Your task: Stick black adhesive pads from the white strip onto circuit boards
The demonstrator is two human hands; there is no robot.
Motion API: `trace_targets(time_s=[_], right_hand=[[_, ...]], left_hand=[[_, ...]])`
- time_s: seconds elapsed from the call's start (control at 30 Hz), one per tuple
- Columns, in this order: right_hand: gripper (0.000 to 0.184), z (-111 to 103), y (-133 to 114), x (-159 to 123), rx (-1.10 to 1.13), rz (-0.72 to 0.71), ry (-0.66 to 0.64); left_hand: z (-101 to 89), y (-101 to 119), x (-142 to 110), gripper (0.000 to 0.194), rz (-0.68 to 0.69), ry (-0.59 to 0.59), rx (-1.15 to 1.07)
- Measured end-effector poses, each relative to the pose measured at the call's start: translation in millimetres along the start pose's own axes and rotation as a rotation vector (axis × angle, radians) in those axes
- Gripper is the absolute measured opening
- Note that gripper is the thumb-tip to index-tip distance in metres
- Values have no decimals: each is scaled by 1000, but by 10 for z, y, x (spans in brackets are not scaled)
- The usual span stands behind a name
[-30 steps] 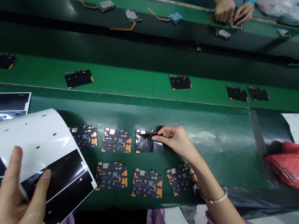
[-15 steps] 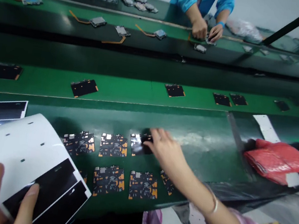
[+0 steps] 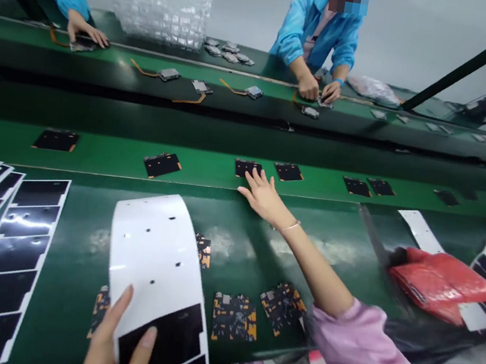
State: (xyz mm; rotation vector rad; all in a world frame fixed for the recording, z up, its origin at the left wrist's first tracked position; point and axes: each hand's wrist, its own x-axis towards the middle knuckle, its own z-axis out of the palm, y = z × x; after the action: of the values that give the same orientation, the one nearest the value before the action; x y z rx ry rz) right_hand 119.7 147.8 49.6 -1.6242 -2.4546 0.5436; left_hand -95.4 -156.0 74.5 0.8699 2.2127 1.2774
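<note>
My left hand (image 3: 121, 340) grips a curved white backing sheet of black stickers (image 3: 159, 248), with bare white backing above and black pieces lower down. My right hand (image 3: 263, 196) is stretched out over the green belt, fingers apart. Its fingertips are at the near edge of a black-covered circuit board (image 3: 247, 167); whether they touch it I cannot tell. On the near bench lie uncovered circuit boards, among them one below the sheet's right side (image 3: 235, 318) and a tilted one (image 3: 283, 306). The sheet partly hides others.
More black-covered boards (image 3: 162, 164) lie along the belt (image 3: 208, 171). Sticker sheets (image 3: 6, 268) are fanned out at the left. A red plastic bag (image 3: 442, 285) sits at the right. Across the line, a co-worker's hands (image 3: 316, 88) and another person's hand (image 3: 85, 31) handle small parts.
My right hand has moved from the bench up to the belt, where another black-covered board now lies at its fingertips. My left hand and the sheet have shifted right, over some boards.
</note>
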Motion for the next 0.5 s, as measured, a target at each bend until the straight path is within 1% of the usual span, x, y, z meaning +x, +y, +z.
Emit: trace_targets(time_s=[0.03, 0.07, 0.1, 0.13, 0.17, 0.2, 0.23, 0.27, 0.3, 0.33, 0.37, 0.4, 0.43, 0.47, 0.5], right_hand=[[70, -38, -157, -173, 137, -14, 41], [69, -54, -333, -413, 325, -51, 62], [64, -52, -513, -693, 549, -90, 10], [61, -36, -682, -980, 764, -134, -130], [61, -11, -831, -1248, 920, -158, -257], [58, 19, -952, -1472, 1001, -99, -256], [54, 47, -1041, -1640, 1048, -33, -204], [51, 69, -1101, -1748, 1063, 37, -105], [48, 82, -1133, -1803, 1046, 93, 24], [48, 85, -1144, -1818, 1005, 117, 146], [51, 76, -1143, -1810, 931, 110, 265], [58, 59, -1136, -1795, 822, 68, 380], [67, 36, -1132, -1788, 680, -8, 478], [76, 11, -1133, -1796, 524, -125, 551], [81, -13, -1142, -1820, 376, -265, 583]], left_hand=[[46, 91, -40, 73, 8, -16, -60], [84, 178, -62, 74, 8, -36, -118], [113, 254, -69, 76, -2, -66, -168], [132, 316, -65, 79, -19, -105, -211], [141, 359, -54, 82, -37, -156, -252], [140, 382, -40, 85, -53, -218, -299], [131, 384, -26, 87, -66, -288, -349], [118, 366, -14, 86, -78, -364, -395], [102, 330, -5, 82, -90, -451, -424], [88, 281, 0, 75, -102, -546, -426], [78, 222, 1, 66, -115, -633, -396], [73, 159, -3, 57, -123, -696, -342], [75, 98, -11, 51, -118, -732, -279], [83, 43, -20, 48, -97, -740, -224], [95, -3, -32, 45, -62, -728, -184]])
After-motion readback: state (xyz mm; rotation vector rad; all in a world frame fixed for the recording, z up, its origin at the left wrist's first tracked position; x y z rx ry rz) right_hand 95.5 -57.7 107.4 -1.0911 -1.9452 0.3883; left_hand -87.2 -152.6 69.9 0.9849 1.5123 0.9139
